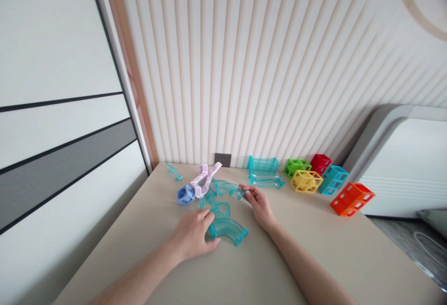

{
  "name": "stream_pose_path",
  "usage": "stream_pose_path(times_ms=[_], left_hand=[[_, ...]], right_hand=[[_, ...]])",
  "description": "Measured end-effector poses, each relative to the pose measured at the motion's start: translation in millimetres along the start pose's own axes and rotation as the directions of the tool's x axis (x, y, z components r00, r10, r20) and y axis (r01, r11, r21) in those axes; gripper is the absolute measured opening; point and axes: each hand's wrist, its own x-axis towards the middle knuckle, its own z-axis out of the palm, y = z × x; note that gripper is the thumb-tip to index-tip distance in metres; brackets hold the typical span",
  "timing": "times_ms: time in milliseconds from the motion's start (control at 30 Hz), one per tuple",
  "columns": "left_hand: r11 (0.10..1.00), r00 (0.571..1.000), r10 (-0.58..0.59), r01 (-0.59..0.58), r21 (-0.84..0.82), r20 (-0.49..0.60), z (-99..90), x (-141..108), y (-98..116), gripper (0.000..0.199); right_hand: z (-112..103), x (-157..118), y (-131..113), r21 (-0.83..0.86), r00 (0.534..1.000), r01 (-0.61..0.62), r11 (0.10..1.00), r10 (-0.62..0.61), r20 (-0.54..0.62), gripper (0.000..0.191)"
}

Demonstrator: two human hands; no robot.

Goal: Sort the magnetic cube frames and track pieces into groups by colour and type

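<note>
My left hand (193,234) is at the near end of a clear teal curved track piece (228,228), its thumb and fingers around that end. My right hand (257,204) pinches the right end of a second teal curved track piece (225,186) farther back. Between the two tracks lies a small teal square frame with a round hole (222,209). More teal connector parts (208,201) sit close by, partly overlapping. A lilac angled tube piece (203,184) stands behind them, beside a blue open cube (185,195).
A small teal piece (174,172) lies at the table's back left. Teal straight tracks (263,172) rest by the ribbed wall. To the right are green (296,167), yellow (306,181), red (320,164), blue (333,179) and orange (352,199) open-frame blocks.
</note>
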Motion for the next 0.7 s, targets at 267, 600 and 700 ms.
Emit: stream_pose_path(times_ms=[267,600,700], left_hand=[[0.998,0.999,-0.038,0.037,-0.051,-0.005,2.2,0.4,-2.7,0.043],[0.990,0.996,-0.083,0.084,-0.109,0.017,-7.9,-0.7,-1.9,0.048],[0.984,0.996,-0.091,0.091,-0.155,0.006,-7.8,-1.8,-4.9,0.052]], right_hand=[[1.5,-32.8,-33.1,0.016,0.995,-0.018,1.000,0.016,0.099,0.040],[-6.1,-65.3,-39.6,0.024,0.971,-0.113,0.993,0.106,0.216,0.036],[-8.3,-64.0,-40.3,0.030,0.966,-0.119,0.992,0.109,0.236,0.033]])
